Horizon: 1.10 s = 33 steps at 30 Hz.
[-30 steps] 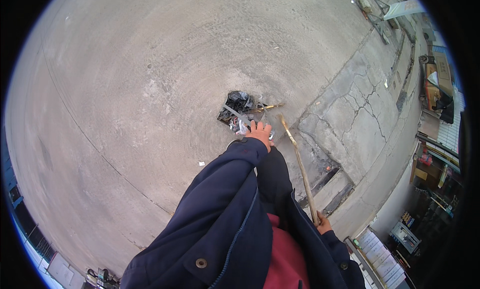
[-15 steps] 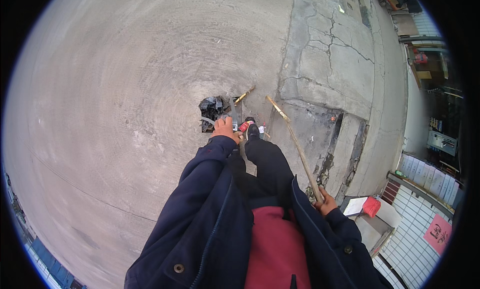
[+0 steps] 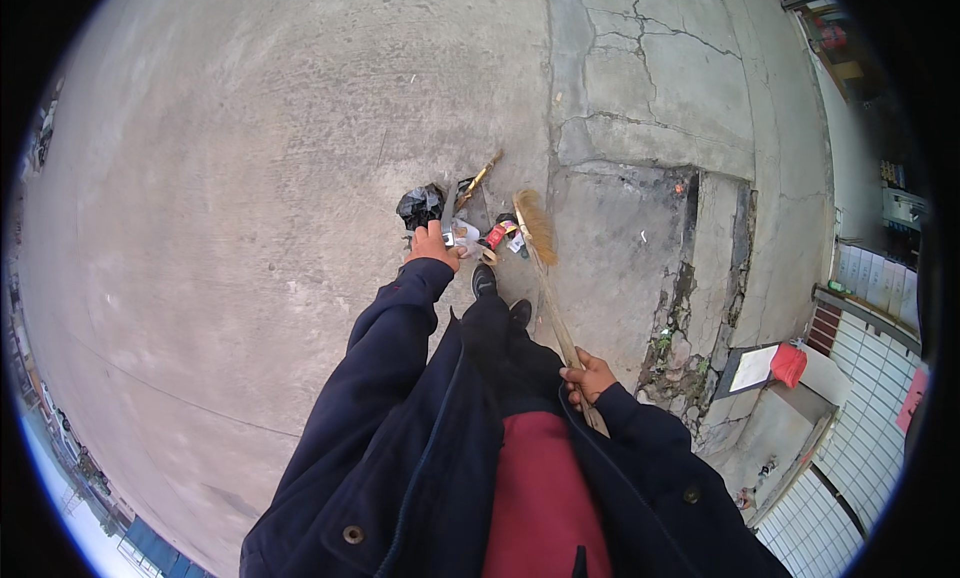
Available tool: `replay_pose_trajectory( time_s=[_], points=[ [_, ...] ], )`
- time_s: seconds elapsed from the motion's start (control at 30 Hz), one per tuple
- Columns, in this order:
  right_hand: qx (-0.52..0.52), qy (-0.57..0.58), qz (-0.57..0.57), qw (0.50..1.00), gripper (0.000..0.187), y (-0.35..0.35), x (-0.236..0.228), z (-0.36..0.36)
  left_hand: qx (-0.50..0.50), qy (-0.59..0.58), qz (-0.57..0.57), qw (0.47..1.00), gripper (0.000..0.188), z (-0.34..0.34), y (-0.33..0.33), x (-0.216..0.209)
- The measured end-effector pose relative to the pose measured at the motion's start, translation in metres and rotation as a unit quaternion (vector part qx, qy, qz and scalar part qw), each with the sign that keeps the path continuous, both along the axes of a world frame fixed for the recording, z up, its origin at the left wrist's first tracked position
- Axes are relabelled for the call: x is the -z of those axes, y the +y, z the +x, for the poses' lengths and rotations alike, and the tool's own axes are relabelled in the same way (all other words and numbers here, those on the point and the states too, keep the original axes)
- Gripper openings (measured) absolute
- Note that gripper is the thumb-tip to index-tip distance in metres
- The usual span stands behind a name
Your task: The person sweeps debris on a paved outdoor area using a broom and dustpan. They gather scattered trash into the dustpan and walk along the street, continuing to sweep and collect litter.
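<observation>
My right hand [image 3: 590, 378] grips the wooden handle of a broom [image 3: 552, 303], whose straw head [image 3: 537, 228] stands just right of a small heap of litter. My left hand [image 3: 433, 248], its fingers curled, is at the heap's left side, closed on something I cannot make out; a grey strip [image 3: 448, 210] juts up beyond it. Close to its fingertips lie a crumpled black plastic bag [image 3: 420, 206] and pale, clear-looking wrapping [image 3: 464, 234]. A red packet [image 3: 495, 237] and a white scrap [image 3: 515, 243] lie between the left hand and the broom head.
A yellowish stick [image 3: 484, 174] slants out beyond the heap. My dark shoes [image 3: 484, 280] stand just nearer. Cracked concrete with a broken gutter [image 3: 683, 303] runs along the right. Farther right are a red object [image 3: 788, 364] on a stand and a white tiled wall [image 3: 862, 353].
My right hand has brought the broom inward to the left, and its straw head now shows beside the litter. My left hand has shifted slightly left and away from my body.
</observation>
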State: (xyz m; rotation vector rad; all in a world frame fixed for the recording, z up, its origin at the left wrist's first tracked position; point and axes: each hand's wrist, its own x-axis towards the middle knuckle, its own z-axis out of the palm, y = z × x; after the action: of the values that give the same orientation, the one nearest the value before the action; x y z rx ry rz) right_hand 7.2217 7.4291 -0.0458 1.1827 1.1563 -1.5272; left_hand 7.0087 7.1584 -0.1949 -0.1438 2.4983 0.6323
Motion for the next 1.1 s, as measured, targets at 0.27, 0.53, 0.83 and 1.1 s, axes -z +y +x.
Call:
replay_pose_trajectory(
  time_s=[0.27, 0.53, 0.83, 1.1],
  points=[
    [0.072, 0.042, -0.057, 0.995, 0.068, 0.071, -0.085, 0.053, 0.012, 0.008, -0.009, 1.0, 0.062, -0.004, 0.0, 0.004],
    [-0.13, 0.103, 0.22, 0.961, 0.079, -0.003, -0.012, 0.073, 0.048, -0.015, -0.013, 0.999, 0.064, -0.009, -0.004, 0.006],
    [-0.012, 0.073, 0.031, 0.997, 0.081, -0.143, -0.012, 0.045, 0.233, -0.094, -0.026, 0.968, 0.075, -0.04, -0.025, 0.0],
    [0.002, 0.065, 0.14, 0.988, 0.073, -0.137, -0.086, 0.1, 0.309, -0.092, -0.007, 0.946, 0.075, -0.054, -0.036, 0.003]
  ],
)
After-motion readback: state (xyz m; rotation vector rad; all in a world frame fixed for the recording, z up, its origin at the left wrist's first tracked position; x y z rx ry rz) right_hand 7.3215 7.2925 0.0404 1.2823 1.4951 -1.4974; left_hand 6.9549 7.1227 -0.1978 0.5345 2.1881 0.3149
